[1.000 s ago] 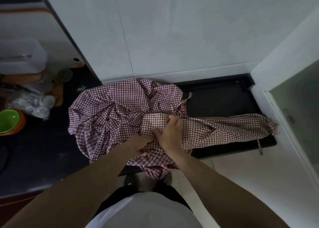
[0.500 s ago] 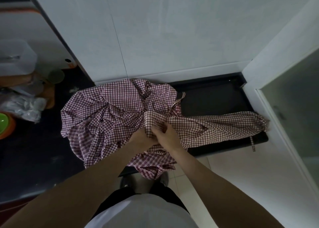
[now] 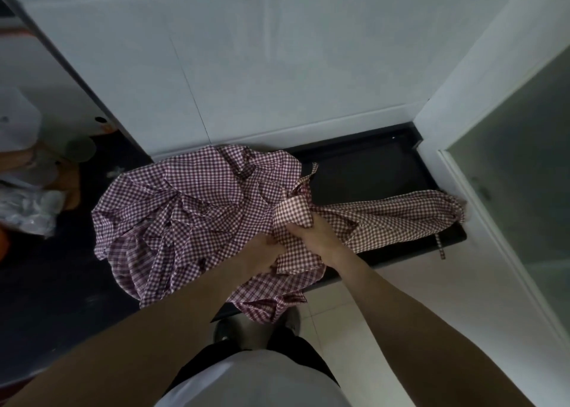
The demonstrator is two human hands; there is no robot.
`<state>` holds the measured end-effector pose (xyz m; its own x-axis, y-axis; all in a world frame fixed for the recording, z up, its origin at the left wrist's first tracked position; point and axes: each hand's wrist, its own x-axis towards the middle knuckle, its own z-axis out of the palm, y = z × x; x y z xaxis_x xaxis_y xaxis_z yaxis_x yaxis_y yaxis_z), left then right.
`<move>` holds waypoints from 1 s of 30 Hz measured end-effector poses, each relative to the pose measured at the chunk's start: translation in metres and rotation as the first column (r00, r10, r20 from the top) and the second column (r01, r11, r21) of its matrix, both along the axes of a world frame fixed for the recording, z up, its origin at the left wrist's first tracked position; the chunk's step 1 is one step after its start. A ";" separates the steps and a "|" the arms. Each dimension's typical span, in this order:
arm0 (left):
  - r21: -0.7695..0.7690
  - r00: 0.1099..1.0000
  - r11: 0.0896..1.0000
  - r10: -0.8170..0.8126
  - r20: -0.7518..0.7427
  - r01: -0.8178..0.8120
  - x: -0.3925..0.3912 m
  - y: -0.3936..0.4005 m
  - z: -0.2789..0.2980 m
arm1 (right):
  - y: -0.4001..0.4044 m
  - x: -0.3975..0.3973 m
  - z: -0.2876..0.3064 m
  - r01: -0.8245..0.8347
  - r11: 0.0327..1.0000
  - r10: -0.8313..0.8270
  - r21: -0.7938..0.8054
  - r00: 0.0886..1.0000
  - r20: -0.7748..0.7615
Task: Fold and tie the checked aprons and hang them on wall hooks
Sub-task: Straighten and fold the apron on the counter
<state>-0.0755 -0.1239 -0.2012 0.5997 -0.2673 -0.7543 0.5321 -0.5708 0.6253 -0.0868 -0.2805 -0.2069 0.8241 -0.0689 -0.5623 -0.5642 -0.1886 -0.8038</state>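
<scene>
Crumpled heap of purple-and-white checked cotton aprons (image 3: 191, 218) on a dark stone bench (image 3: 376, 175) against a white tiled wall. Left hand (image 3: 260, 252) and right hand (image 3: 311, 235) close together, both clutching bunched fabric at the heap's near edge.

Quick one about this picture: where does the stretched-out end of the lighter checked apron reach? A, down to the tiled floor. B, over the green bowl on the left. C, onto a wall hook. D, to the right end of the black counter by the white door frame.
D: the lighter red-and-white checked cloth apron runs from the right hand across the black counter to its right end beside the white door frame.
</scene>
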 end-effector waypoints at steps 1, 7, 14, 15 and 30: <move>-0.017 0.999 0.999 0.032 -0.041 -0.033 0.000 -0.001 -0.004 | -0.004 0.000 -0.005 -0.019 0.995 0.023 -0.096 0.999 0.041; 0.008 0.994 0.999 0.048 -0.096 -0.048 0.003 -0.014 -0.014 | -0.011 -0.003 -0.036 -0.012 0.632 0.037 -0.775 0.999 0.015; 0.093 0.999 0.995 -0.027 -0.032 0.030 0.004 -0.031 -0.020 | -0.013 -0.010 -0.061 0.063 0.770 0.024 -0.635 0.992 0.127; 0.100 0.999 0.994 -0.038 -0.030 0.040 0.003 -0.036 -0.022 | -0.015 -0.010 -0.065 0.064 0.781 0.022 -0.621 0.991 0.130; 0.359 0.992 0.933 -0.032 0.121 -0.014 0.011 -0.060 -0.047 | -0.091 -0.034 -0.067 0.011 0.459 0.513 -0.888 0.813 0.275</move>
